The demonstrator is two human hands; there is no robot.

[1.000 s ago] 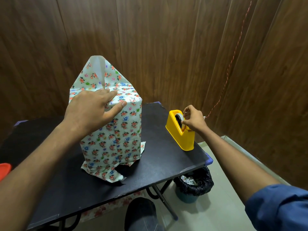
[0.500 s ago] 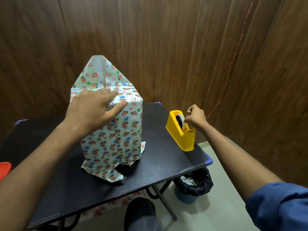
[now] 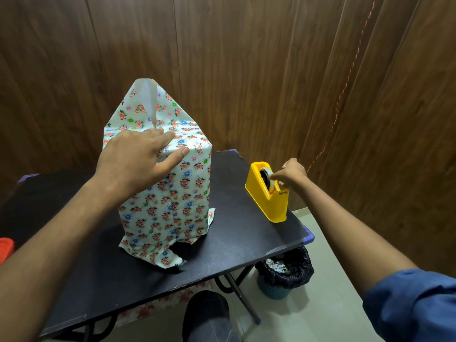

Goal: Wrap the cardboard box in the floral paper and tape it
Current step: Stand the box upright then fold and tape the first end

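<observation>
The box wrapped in floral paper [image 3: 170, 201] stands upright on the black table [image 3: 234, 248]. A pointed paper flap [image 3: 148, 102] sticks up at its far top edge, and loose paper spreads out at its base. My left hand [image 3: 140, 159] lies flat on the folded paper on top of the box, fingers spread. A yellow tape dispenser [image 3: 267, 196] sits near the table's right edge. My right hand [image 3: 291, 174] reaches over it, fingertips pinched at the tape roll [image 3: 267, 178]. I cannot make out a free strip of tape.
A black-lined bin [image 3: 283, 270] with scraps stands on the floor under the table's right corner. An orange-red object [image 3: 5, 248] shows at the left edge. Wooden panel walls close off the back and right. A red string [image 3: 345, 85] hangs down the right wall.
My right hand has shifted from the dispenser's cutter end back up to the tape roll. My left hand has kept pressing the top fold.
</observation>
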